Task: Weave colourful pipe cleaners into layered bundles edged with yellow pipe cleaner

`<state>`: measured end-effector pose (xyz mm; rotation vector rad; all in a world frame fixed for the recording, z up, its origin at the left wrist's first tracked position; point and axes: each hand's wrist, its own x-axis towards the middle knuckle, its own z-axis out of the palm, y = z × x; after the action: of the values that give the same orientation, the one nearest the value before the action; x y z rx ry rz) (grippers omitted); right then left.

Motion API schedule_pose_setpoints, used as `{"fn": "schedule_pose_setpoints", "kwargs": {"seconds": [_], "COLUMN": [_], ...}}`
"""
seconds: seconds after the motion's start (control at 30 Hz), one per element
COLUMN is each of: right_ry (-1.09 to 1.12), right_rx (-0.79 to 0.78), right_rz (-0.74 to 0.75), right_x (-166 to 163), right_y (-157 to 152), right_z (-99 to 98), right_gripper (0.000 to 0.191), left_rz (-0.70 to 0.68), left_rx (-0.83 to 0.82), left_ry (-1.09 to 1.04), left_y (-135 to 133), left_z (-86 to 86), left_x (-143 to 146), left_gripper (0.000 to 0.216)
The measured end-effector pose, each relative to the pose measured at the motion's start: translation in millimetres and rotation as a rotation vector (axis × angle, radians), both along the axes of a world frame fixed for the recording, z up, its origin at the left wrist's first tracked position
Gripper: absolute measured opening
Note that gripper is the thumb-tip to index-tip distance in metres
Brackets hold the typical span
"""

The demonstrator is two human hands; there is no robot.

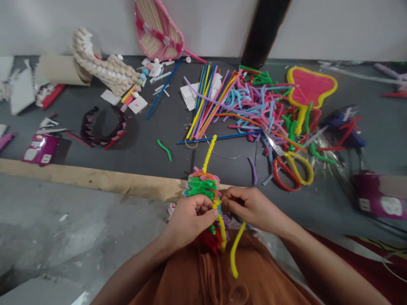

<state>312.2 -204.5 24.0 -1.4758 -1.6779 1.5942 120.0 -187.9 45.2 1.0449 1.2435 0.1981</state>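
"Where is the near edge running?"

"The gray surface [143, 144] is ending in a tan strip [95, 178], with floor [79, 224] showing below it at the left. The wall [216, 25] is bounding the far side."

"And room for moving?"

"Gray is showing between the dark ring [86, 127] and the tangled pile [251, 99]; one green piece [164, 150] is lying there. The right side is looking tighter, with one pair of scissors [281, 154] resting near the right hand [256, 207]."

"What else are you counting?"

"Two purple boxes are standing well apart, one at the left [40, 149], one at the right [367, 190]. One purple piece [252, 169] is lying near the scissors, and one yellow-rimmed shape [310, 84] is lying beside the pile."

"And the fingers?"

"The left hand [192, 218] is grasping the multicolored craft piece [202, 186], its thumb pressing beside the yellow wrap. The right fingers are pinching a yellow strand [234, 256] just beside that wrap, and its tail is hanging below."

"So the piece is sitting where?"

"It is lying between the two hands, overlapping the tan strip in view, its yellow stalk [210, 152] pointing over the surface. Whether it is touching the surface, I cannot tell."
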Motion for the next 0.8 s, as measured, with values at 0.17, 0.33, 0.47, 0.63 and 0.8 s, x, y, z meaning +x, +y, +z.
{"fn": "schedule_pose_setpoints", "kwargs": {"seconds": [0.17,0.33,0.47,0.63,0.8], "right_ry": [0.031,0.011,-0.023,-0.076,-0.198], "right_rx": [0.052,0.043,0.083,0.184,0.343], "right_rz": [0.064,0.088,0.103,0.124,0.081], "right_x": [-3,-3,-5,-5,2], "right_y": [-4,-6,-7,-7,-6], "right_z": [10.9,14.7,17.4,17.9,6.8], "right_gripper": [0.017,0.018,0.02,0.018,0.021], "left_rz": [-0.059,-0.033,-0.056,-0.082,-0.059], "left_rx": [0.067,0.189,0.229,0.313,0.282], "left_ry": [0.021,0.051,0.056,0.148,0.111], "left_y": [-3,-10,-9,-4,-5], "left_z": [-3.9,-8.3,-6.7,-6.1,-8.9], "left_x": [-4,-5,-2,2,4], "left_gripper": [0.016,0.024,0.024,0.013,0.011]}}
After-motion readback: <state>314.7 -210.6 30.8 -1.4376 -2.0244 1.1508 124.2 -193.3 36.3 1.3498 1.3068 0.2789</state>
